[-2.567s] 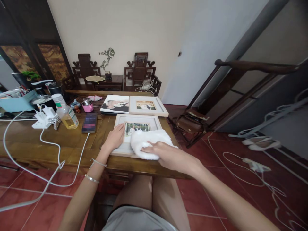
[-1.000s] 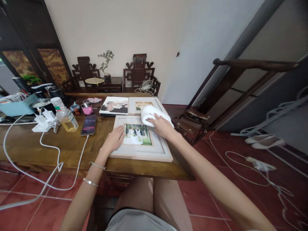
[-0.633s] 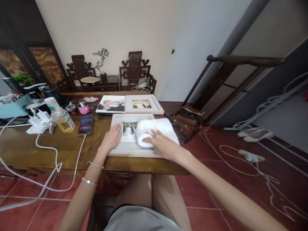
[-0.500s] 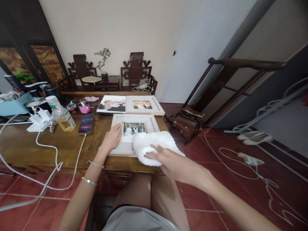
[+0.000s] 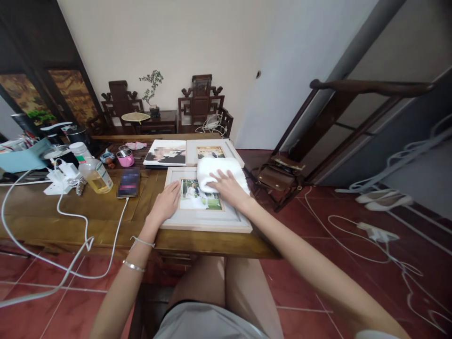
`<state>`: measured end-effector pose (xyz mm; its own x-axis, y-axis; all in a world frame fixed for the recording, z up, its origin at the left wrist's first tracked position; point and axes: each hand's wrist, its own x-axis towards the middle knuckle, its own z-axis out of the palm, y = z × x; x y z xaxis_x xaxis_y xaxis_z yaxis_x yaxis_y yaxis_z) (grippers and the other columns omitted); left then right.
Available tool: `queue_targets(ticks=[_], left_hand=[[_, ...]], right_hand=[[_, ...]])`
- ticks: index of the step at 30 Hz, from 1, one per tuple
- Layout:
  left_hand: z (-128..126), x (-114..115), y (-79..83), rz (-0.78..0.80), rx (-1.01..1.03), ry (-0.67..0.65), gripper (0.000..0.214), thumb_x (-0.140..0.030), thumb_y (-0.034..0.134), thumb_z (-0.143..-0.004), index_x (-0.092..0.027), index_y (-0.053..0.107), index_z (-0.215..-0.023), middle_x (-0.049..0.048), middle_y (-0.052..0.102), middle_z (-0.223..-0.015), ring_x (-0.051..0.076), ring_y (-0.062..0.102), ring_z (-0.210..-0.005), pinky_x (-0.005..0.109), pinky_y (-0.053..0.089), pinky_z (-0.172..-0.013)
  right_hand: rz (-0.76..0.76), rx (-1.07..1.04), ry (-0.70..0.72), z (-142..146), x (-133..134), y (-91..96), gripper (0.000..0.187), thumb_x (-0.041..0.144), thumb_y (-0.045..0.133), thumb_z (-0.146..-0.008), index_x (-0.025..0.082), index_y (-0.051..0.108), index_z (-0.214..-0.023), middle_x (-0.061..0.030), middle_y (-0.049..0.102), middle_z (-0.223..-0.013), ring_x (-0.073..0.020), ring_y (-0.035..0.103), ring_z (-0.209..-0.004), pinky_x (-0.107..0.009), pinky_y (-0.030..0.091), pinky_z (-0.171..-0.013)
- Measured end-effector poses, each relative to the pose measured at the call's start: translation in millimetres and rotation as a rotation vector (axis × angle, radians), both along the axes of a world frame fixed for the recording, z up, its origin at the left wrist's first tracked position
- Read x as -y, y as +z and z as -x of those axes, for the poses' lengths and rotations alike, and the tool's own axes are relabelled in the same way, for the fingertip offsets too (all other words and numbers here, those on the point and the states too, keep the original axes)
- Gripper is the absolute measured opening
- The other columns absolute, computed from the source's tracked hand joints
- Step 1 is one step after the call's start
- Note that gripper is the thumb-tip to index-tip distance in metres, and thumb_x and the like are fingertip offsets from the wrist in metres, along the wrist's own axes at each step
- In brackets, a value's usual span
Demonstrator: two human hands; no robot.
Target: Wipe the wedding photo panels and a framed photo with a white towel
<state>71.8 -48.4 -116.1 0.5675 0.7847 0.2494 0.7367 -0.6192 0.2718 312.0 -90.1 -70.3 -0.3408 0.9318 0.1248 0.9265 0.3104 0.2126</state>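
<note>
A light wooden picture frame [image 5: 208, 221] lies flat on the wooden table, with an outdoor photo [image 5: 192, 200] of two people in its middle. My left hand [image 5: 166, 202] rests flat on the frame's left side, fingers stretched out. Over the frame's upper right part lies a folded, fluffy white cloth [image 5: 206, 172]. My right hand [image 5: 229, 186] presses on that cloth and holds it, fingers spread across its top. The cloth hides the photo's upper right corner and part of the frame's far edge.
Behind lie a second picture frame [image 5: 231, 149] and a white photo album [image 5: 164, 153]. To the left are a phone [image 5: 128, 182] on a cable, a bottle [image 5: 93, 172], a pink cup [image 5: 125, 157] and white plugs [image 5: 58, 179]. A wooden chair [image 5: 318, 117] stands at right.
My right hand has moved the white cloth away from me, from the frame's near right corner to its far right part, uncovering more of the photo. My left hand stays in place.
</note>
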Motion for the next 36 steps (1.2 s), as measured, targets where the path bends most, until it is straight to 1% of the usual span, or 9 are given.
queue_targets(ticks=[5, 11, 14, 17, 21, 24, 28, 33, 36], left_hand=[[-0.4, -0.4, -1.8, 0.005, 0.011, 0.007, 0.046, -0.031, 0.026, -0.096, -0.017, 0.038, -0.138, 0.0086, 0.036, -0.147, 0.021, 0.032, -0.135, 0.04, 0.033, -0.109], [-1.3, 1.0, -1.5, -0.005, 0.017, 0.004, 0.045, -0.029, 0.027, -0.095, -0.015, 0.039, -0.137, 0.0101, 0.037, -0.146, 0.021, 0.032, -0.135, 0.04, 0.034, -0.108], [-1.1, 0.4, -1.6, -0.008, 0.003, -0.006, 0.045, -0.028, 0.028, -0.095, -0.016, 0.039, -0.137, 0.0095, 0.038, -0.146, 0.021, 0.033, -0.135, 0.04, 0.033, -0.109], [-0.5, -1.0, -2.5, -0.011, -0.003, -0.016, 0.045, -0.028, 0.028, -0.095, -0.015, 0.039, -0.137, 0.0091, 0.037, -0.146, 0.02, 0.033, -0.135, 0.039, 0.033, -0.109], [-0.2, -1.6, -2.6, -0.016, 0.001, -0.017, 0.045, -0.028, 0.028, -0.095, -0.015, 0.039, -0.137, 0.0094, 0.038, -0.146, 0.02, 0.032, -0.135, 0.038, 0.032, -0.11], [-0.6, -0.4, -1.1, -0.016, 0.006, -0.014, 0.044, -0.029, 0.028, -0.095, -0.016, 0.04, -0.136, 0.0092, 0.039, -0.145, 0.02, 0.033, -0.135, 0.037, 0.033, -0.109], [-1.4, 1.7, 0.6, -0.011, -0.005, -0.001, 0.045, -0.028, 0.028, -0.095, -0.014, 0.038, -0.137, 0.009, 0.037, -0.146, 0.02, 0.032, -0.135, 0.038, 0.033, -0.109], [-1.9, 2.7, 0.8, -0.005, -0.022, 0.01, 0.045, -0.028, 0.027, -0.095, -0.014, 0.037, -0.137, 0.0091, 0.037, -0.146, 0.02, 0.031, -0.136, 0.038, 0.033, -0.109], [-1.8, 1.9, 0.0, -0.007, -0.03, 0.006, 0.045, -0.028, 0.028, -0.095, -0.015, 0.037, -0.137, 0.0092, 0.037, -0.146, 0.02, 0.031, -0.136, 0.038, 0.033, -0.109]], right_hand=[[0.212, -0.021, 0.038, 12.5, 53.8, 18.8, 0.062, -0.005, 0.043, -0.071, 0.018, 0.054, -0.128, -0.0165, 0.059, -0.119, -0.0305, 0.05, -0.111, -0.042, 0.036, -0.09], [0.43, -0.17, 0.094, 32.7, 113.2, 56.3, 0.07, -0.005, 0.038, -0.068, 0.024, 0.051, -0.131, -0.0107, 0.066, -0.098, -0.0235, 0.06, -0.089, -0.029, 0.039, -0.074], [0.359, -0.208, 0.125, 38.6, 101.1, 41.4, 0.072, -0.006, 0.04, -0.066, 0.022, 0.05, -0.132, -0.0122, 0.062, -0.115, -0.0251, 0.055, -0.107, -0.033, 0.038, -0.087], [0.235, -0.189, 0.095, 34.4, 65.2, 17.1, 0.071, -0.007, 0.042, -0.067, 0.019, 0.049, -0.133, -0.0138, 0.051, -0.132, -0.0276, 0.041, -0.126, -0.04, 0.029, -0.102], [0.069, -0.129, -0.046, 22.8, 10.2, -0.2, 0.071, -0.007, 0.042, -0.07, 0.02, 0.046, -0.135, -0.0112, 0.035, -0.146, -0.0329, 0.027, -0.134, -0.051, 0.026, -0.103], [0.082, -0.08, -0.086, 23.3, -7.1, -1.7, 0.07, -0.008, 0.04, -0.071, 0.023, 0.048, -0.133, -0.0072, 0.03, -0.15, -0.0371, 0.021, -0.135, -0.059, 0.024, -0.102], [0.247, -0.082, -0.016, 33.3, 24.5, 12.0, 0.072, -0.009, 0.039, -0.07, 0.027, 0.052, -0.13, -0.0071, 0.036, -0.147, -0.0386, 0.03, -0.131, -0.063, 0.027, -0.098], [0.48, -0.134, 0.074, 38.6, 91.6, 43.8, 0.067, -0.007, 0.036, -0.073, 0.026, 0.055, -0.128, -0.0116, 0.063, -0.119, -0.0313, 0.046, -0.122, -0.049, 0.037, -0.096], [0.464, -0.144, 0.053, 40.5, 97.4, 42.8, 0.068, -0.007, 0.037, -0.072, 0.026, 0.055, -0.129, -0.0111, 0.059, -0.126, -0.032, 0.043, -0.125, -0.049, 0.036, -0.098]])
